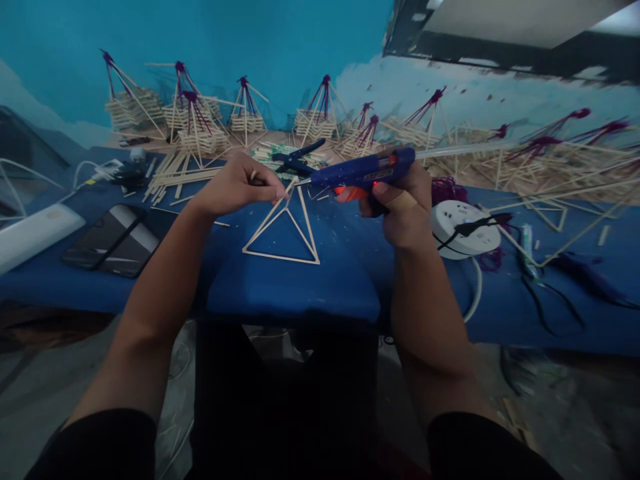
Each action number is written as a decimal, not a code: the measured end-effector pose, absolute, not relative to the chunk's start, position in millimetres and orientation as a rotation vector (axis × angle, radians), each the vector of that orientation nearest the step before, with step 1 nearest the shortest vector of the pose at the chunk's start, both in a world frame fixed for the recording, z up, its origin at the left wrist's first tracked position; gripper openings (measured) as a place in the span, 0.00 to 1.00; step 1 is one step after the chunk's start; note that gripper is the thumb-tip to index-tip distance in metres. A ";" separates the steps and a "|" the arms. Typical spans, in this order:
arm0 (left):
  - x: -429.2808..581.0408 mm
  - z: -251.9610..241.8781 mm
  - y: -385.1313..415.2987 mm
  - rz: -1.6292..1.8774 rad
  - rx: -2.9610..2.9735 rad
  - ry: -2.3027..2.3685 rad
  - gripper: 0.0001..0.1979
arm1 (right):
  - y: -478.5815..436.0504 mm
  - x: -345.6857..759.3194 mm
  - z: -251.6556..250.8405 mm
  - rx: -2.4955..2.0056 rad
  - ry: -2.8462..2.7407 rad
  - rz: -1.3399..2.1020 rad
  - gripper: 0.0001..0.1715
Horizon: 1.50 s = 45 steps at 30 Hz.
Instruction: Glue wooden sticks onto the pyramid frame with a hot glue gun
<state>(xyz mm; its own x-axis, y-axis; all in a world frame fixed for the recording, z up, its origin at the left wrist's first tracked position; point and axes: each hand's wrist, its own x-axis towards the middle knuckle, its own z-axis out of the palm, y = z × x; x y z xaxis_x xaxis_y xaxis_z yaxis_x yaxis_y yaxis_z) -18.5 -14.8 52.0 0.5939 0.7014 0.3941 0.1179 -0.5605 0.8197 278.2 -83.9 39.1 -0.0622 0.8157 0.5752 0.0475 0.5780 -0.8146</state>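
Observation:
A pyramid-shaped frame of thin wooden sticks (280, 257) stands on the blue table cover in front of me. My left hand (249, 181) pinches the frame near its top, with the fingers closed on a stick. In my right hand (407, 203) is a blue glue gun (357, 171) with an orange trigger and a small red light. Its metal nozzle points left and meets the top corner of the frame, or comes very near it. A long clear glue stick (465, 151) juts from the back of the gun. A strip of tape or bandage wraps my right thumb area.
Stacked stick structures with purple-tied tops (325, 120) line the wall. Loose sticks (175, 173) and dark-handled pliers (299, 159) lie behind my left hand. A dark phone (113, 239) rests at left, a round white power strip (465, 229) with cords at right.

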 end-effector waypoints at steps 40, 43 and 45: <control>-29.5 44.3 13.1 1.260 1.678 0.671 0.20 | -75.0 300.9 -2.3 -1.469 -1.061 0.843 0.12; -32.1 46.2 15.2 1.285 1.633 0.569 0.27 | -83.2 301.8 -11.3 -1.556 -1.021 0.910 0.07; -33.4 46.5 15.7 1.320 1.661 0.609 0.28 | -85.6 304.5 -14.9 -1.606 -1.042 0.919 0.05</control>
